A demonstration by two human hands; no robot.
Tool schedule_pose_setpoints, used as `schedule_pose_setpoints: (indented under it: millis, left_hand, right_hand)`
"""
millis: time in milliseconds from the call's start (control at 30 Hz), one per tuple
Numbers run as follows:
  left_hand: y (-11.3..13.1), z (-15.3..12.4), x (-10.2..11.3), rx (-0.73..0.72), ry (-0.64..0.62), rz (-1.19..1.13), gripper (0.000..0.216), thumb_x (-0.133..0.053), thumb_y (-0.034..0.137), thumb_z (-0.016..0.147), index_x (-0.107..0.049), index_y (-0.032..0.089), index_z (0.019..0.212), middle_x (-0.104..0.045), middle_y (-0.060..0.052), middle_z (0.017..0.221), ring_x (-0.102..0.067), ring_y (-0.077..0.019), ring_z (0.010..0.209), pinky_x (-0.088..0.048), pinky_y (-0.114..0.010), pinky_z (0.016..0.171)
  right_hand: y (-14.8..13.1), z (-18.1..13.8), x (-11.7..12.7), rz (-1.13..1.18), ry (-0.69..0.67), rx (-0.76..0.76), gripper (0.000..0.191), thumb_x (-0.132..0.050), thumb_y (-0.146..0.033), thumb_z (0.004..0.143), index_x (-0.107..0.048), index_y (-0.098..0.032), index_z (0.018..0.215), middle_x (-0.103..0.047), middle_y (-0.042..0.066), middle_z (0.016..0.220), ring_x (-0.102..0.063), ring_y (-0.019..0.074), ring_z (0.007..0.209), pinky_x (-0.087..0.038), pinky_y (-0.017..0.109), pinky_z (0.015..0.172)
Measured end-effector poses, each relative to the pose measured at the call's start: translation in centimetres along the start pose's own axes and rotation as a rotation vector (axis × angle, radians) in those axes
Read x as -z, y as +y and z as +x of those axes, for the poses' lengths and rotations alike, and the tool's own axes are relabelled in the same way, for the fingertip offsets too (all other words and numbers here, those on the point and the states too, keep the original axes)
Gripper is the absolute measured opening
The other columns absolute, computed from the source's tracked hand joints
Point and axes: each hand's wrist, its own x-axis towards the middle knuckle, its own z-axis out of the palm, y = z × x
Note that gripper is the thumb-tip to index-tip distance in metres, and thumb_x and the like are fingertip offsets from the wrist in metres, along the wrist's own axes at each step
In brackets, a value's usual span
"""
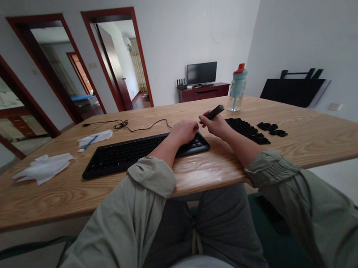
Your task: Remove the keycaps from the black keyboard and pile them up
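A black keyboard [127,153] lies on the table in front of me, its right end partly under my left hand. My left hand [183,132] rests over that end with fingers curled in; what they hold, if anything, is hidden. My right hand [216,125], just past the keyboard's right edge, is closed around a thick black-handled tool [215,112]. Its handle points up and right, and a thin tip reaches toward my left fingers. Loose black keycaps [248,131] lie in rows to the right of my right hand, with a smaller cluster of keycaps [271,129] beyond them.
A clear bottle with a red lid [237,90] stands at the table's back right. On the left are crumpled white tissues [45,167] and a blue-handled brush-like stick [90,142] on another tissue. A black cable [144,126] runs behind the keyboard. The wooden table's front edge [208,187] is near my lap.
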Motion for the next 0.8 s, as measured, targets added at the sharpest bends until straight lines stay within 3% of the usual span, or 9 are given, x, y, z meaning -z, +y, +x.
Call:
schedule_pose_setpoints:
  millis: [800]
  left_hand:
    - [-0.9,-0.6,-0.5,-0.03,0.008,-0.011,0.028,-0.048,0.027,0.095,-0.075,0.024,0.102,-0.076,-0.006,0.106,-0.068,-0.0204,0.102,-0.05,-0.03,0.091]
  right_hand:
    - [-0.9,-1.3,0.2,-0.136,-0.037,0.14,0.019,-0.058,-0.038,0.092,-0.06,-0.019,0.094,-0.069,0.005,0.078,-0.068,0.0201,0.075,-0.05,0.03,0.072]
